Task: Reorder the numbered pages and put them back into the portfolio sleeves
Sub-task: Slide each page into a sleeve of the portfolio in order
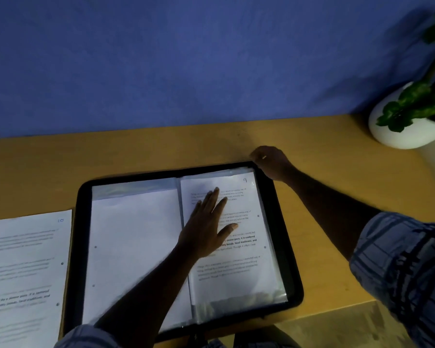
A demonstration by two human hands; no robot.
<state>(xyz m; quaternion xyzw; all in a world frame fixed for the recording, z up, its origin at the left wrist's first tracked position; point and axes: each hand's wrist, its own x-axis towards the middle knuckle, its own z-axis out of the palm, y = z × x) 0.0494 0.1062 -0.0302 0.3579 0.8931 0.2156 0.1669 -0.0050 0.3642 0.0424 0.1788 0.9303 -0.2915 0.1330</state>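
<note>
A black portfolio (81,237) lies open on the wooden desk. Its right-hand clear sleeve holds a printed page marked 9 (239,270). The left-hand sleeve shows a blank white sheet (133,242). My left hand (206,229) rests flat, fingers straight and spread, on page 9 near the spine. My right hand (271,162) is curled at the portfolio's top right corner; what its fingers pinch there is hidden. A loose page marked 10 (23,272) lies on the desk to the left of the portfolio.
A white pot with a green plant (407,126) stands at the back right of the desk (337,177). A blue wall runs behind the desk. The desk's front edge drops off at the lower right.
</note>
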